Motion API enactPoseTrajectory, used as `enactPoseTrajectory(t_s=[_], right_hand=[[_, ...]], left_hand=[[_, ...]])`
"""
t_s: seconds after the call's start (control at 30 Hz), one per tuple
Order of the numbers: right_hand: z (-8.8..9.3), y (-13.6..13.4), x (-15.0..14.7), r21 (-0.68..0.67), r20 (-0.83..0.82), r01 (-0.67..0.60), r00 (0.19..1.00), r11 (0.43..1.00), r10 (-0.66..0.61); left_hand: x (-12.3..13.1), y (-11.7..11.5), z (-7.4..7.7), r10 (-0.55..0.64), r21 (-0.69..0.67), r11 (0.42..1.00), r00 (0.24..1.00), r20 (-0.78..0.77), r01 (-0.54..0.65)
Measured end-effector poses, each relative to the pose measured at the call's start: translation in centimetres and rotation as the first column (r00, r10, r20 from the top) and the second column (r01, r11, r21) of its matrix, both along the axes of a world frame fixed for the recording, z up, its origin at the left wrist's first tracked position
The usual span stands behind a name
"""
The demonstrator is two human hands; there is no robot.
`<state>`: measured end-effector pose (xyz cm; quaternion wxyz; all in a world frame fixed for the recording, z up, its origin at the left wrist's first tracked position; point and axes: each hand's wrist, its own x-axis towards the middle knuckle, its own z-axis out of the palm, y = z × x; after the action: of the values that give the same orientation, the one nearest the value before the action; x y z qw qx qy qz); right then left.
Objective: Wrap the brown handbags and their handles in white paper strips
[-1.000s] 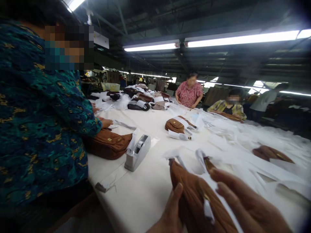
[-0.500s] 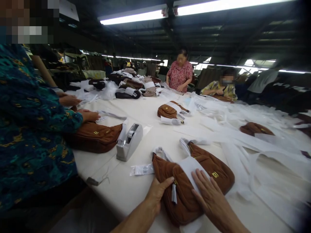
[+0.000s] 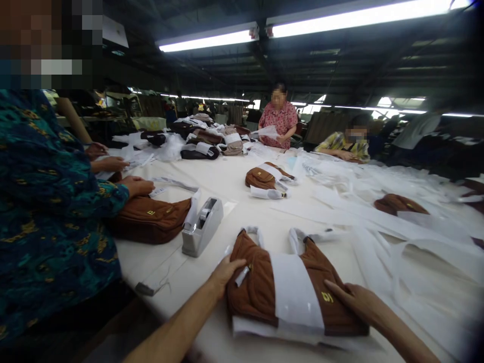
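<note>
A brown crescent-shaped bag (image 3: 257,287) lies flat on the white table (image 3: 234,186) in front of me, with a white paper band (image 3: 293,292) wrapped across its middle. My left hand (image 3: 224,272) rests on the bag's left edge, fingers closed by a small white-wrapped zipper pull (image 3: 242,276). My right hand (image 3: 353,301) lies flat with fingers stretched on the bag's right side, beside its small gold logo (image 3: 326,297). White-wrapped strap ends (image 3: 297,237) stick out at the bag's far side.
A grey tape dispenser (image 3: 202,227) stands left of the bag. A person in a teal patterned top (image 3: 49,201) works at a second brown bag (image 3: 149,219). More bags (image 3: 264,179) and loose white paper (image 3: 397,222) cover the table. Two people work at the far end.
The bag has been turned and laid flat with the paper band across it. My left hand moved to its left edge and my right hand slid to its right side.
</note>
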<state>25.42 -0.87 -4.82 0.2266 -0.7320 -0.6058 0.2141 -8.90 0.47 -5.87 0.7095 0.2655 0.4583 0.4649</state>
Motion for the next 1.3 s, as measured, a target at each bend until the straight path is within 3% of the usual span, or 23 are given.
enactPoseTrajectory(t_s=[0.07, 0.13, 0.2, 0.3, 0.37, 0.5, 0.63, 0.8, 0.87, 0.97, 1.03, 1.1, 1.13, 1.2, 1.3], right_hand=[[-0.2, -2.4, -1.8, 0.095, 0.140, -0.038, 0.990, 0.995, 0.024], [-0.4, -4.0, -4.2, 0.216, 0.304, -0.177, 0.947, 0.960, 0.106], [-0.8, -4.5, -6.4, 0.230, 0.374, -0.328, 0.899, 0.916, 0.228], [-1.6, -3.6, -7.8, 0.108, 0.287, -0.389, 0.893, 0.915, 0.346], [-1.5, -2.2, -7.1, 0.062, 0.178, -0.344, 0.927, 0.937, 0.329], [-0.3, 1.1, -4.6, 0.173, 0.128, -0.252, 0.964, 0.952, 0.232], [0.0, 2.7, -4.2, 0.099, -0.013, -0.358, 0.933, 0.928, 0.361], [-1.1, 1.8, -5.2, -0.038, -0.096, -0.227, 0.970, 0.973, 0.222], [-1.2, 1.3, -4.8, 0.028, -0.068, -0.158, 0.985, 0.987, 0.159], [-1.1, 0.2, -3.4, 0.172, -0.044, 0.162, 0.987, 0.972, -0.156], [-1.1, -0.8, -2.5, 0.029, -0.188, 0.328, 0.930, 0.944, -0.317], [-1.1, -1.8, -2.2, -0.194, -0.426, 0.261, 0.846, 0.946, -0.321], [-1.1, -2.3, -2.2, -0.237, -0.531, 0.197, 0.794, 0.951, -0.297], [-1.0, -3.1, -2.6, -0.195, -0.639, 0.167, 0.726, 0.966, -0.254], [-0.8, -3.8, -2.7, -0.101, -0.635, 0.240, 0.732, 0.965, -0.249]], left_hand=[[-1.7, 1.2, 0.6, -0.030, 0.020, 0.999, 0.998, -0.062, 0.031], [-2.2, 2.0, 0.8, -0.035, 0.090, 0.995, 0.985, -0.169, 0.051], [-1.8, 2.3, 0.6, -0.052, 0.211, 0.971, 0.961, -0.272, 0.113], [-0.9, 2.4, -0.1, -0.059, 0.377, 0.899, 0.915, -0.398, 0.222], [-0.6, 2.4, -0.5, -0.046, 0.404, 0.880, 0.891, -0.452, 0.251], [-1.1, 2.2, -0.3, -0.067, 0.382, 0.889, 0.897, -0.436, 0.252], [-1.4, 2.4, 0.3, -0.084, 0.336, 0.905, 0.885, -0.458, 0.260], [-0.9, 3.1, 0.2, -0.153, 0.270, 0.931, 0.935, -0.321, 0.245], [-0.9, 3.1, 0.0, -0.140, 0.229, 0.949, 0.942, -0.305, 0.216], [-0.9, 3.0, 0.1, -0.095, 0.187, 0.969, 0.941, -0.326, 0.162], [-1.0, 2.8, 0.3, -0.114, 0.186, 0.967, 0.949, -0.294, 0.174], [-1.0, 2.5, 0.4, -0.177, 0.178, 0.959, 0.959, -0.221, 0.218], [-1.0, 2.4, 0.4, -0.203, 0.177, 0.956, 0.962, -0.183, 0.235], [-1.0, 2.0, 0.4, -0.209, 0.184, 0.956, 0.970, -0.125, 0.230], [-1.3, 1.1, 0.7, -0.203, 0.217, 0.955, 0.979, -0.023, 0.203]])
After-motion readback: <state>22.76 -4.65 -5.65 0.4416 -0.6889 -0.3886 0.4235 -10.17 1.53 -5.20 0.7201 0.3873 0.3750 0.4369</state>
